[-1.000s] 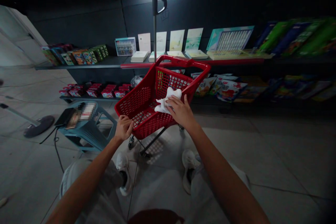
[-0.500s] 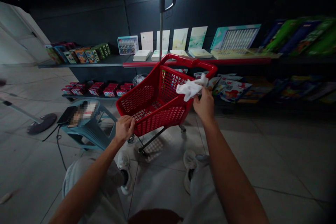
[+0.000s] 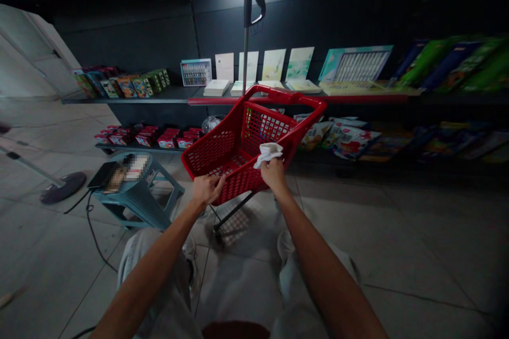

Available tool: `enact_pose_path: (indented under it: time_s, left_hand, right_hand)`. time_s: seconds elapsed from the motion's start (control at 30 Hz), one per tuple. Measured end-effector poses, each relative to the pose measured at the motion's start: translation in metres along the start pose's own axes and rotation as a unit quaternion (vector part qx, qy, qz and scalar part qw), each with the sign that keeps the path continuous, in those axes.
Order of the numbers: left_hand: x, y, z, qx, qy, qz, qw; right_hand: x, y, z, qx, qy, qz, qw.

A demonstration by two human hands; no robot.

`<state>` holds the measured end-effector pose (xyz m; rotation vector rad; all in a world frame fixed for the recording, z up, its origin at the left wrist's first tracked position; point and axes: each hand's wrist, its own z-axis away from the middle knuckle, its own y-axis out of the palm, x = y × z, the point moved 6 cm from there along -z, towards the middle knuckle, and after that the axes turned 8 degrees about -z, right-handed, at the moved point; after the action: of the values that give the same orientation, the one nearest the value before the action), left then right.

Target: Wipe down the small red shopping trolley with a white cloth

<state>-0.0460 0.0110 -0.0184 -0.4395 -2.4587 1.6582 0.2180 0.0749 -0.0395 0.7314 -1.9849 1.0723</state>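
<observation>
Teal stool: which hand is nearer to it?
Left. The left hand, on the rim of the red cart, is just right of the stool; the right hand, holding a white cloth, is farther right.

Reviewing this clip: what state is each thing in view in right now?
Red cart: standing, held by both hands
Left hand: gripping the cart's near rim
Cloth: white, bunched
Right hand: holding the cloth at the rim
Stool: upright, items on top
</observation>
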Motion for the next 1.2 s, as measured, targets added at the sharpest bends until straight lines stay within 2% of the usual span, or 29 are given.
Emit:
enact_pose_path:
  time_s: [0.13, 0.27, 0.37, 0.5, 0.57, 0.67, 0.77, 0.83, 0.9, 0.97, 1.07, 1.13, 1.2]
  left_hand:
    - [0.001, 0.003, -0.004, -0.002, -0.005, 0.009, 1.0]
    - [0.003, 0.001, -0.006, -0.003, -0.014, 0.016, 1.0]
    - [0.001, -0.001, -0.005, -0.003, -0.016, 0.017, 1.0]
    - [0.0, -0.003, -0.005, -0.004, -0.015, 0.024, 1.0]
    - [0.0, -0.003, -0.005, -0.002, -0.01, 0.03, 0.999]
    - [0.002, -0.003, -0.005, -0.001, 0.003, 0.035, 0.999]
    - [0.003, -0.002, -0.004, -0.001, 0.014, 0.034, 0.999]
    - [0.005, 0.001, -0.004, 0.007, 0.016, 0.029, 0.999]
    - [0.007, 0.003, -0.004, 0.015, 0.017, 0.023, 0.999]
    - [0.009, 0.004, -0.004, 0.016, 0.017, 0.021, 1.0]
    - [0.011, 0.005, -0.003, 0.005, 0.02, 0.024, 0.999]
    - [0.011, 0.005, -0.003, 0.001, 0.02, 0.024, 1.0]
    - [0.011, 0.006, -0.002, 0.001, 0.019, 0.016, 1.0]
  right_hand:
    - [0.009, 0.014, 0.015, -0.024, 0.016, -0.059, 0.998]
    - [0.003, 0.033, 0.033, -0.014, 0.113, -0.151, 0.982]
    - [0.009, 0.049, 0.057, 0.001, 0.137, -0.224, 0.965]
    - [0.031, 0.075, 0.1, 0.046, 0.131, -0.296, 0.945]
    - [0.042, 0.091, 0.125, 0.078, 0.162, -0.332, 0.926]
    - [0.05, 0.113, 0.156, 0.118, 0.242, -0.374, 0.887]
    - [0.055, 0.12, 0.165, 0.151, 0.292, -0.463, 0.823]
    - [0.052, 0.11, 0.148, 0.138, 0.31, -0.523, 0.782]
    - [0.038, 0.086, 0.113, 0.065, 0.317, -0.551, 0.769]
    - [0.018, 0.051, 0.065, -0.028, 0.29, -0.552, 0.781]
    - [-0.021, -0.003, 0.0, -0.136, 0.275, -0.511, 0.803]
    - [-0.05, -0.033, -0.026, -0.192, 0.273, -0.483, 0.809]
    - [-0.074, -0.051, -0.038, -0.203, 0.271, -0.447, 0.828]
